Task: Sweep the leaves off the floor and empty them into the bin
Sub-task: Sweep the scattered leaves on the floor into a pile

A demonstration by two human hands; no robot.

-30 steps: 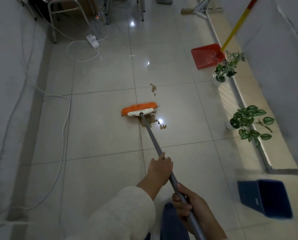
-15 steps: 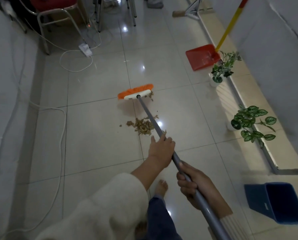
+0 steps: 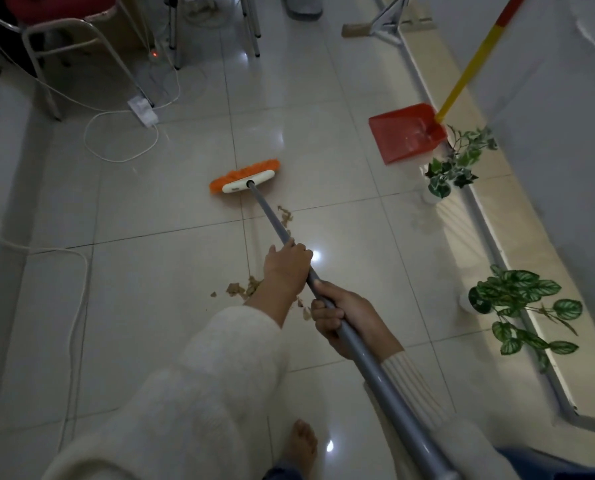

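- The broom lies with its head in the upper middle of the frame: a flat white plastic bar with a fringe of fuzzy orange bristles along its far edge, resting on the floor.
- Its handle is a smooth, round grey tube that runs diagonally from the head down to the lower right of the frame.
- The left hand sits higher on the handle, near the centre of the frame, with its fingers curled over the tube and gripping it. A thick, cream, soft-knit sleeve covers the forearm.
- The right hand holds the handle just below the left, its fingers wrapped tightly round the tube. A ribbed cream cuff shows at its wrist.
- The leaves are dry, brown and crumbly. The main pile lies on the floor just left of and partly behind the left wrist, and a few more scraps lie beside the handle, between the hands and the broom head.
- The floor is large, glossy, pale square tiles with thin dark joints, showing bright spots of reflected light.
- A red plastic dustpan, flat and shovel-shaped, stands in the upper right on a long yellow stick.
- Two small potted plants with green patterned leaves stand along the right edge.
- A white cable loops across the tiles in the upper left, by a white power strip.
- A bare foot shows at the bottom centre.
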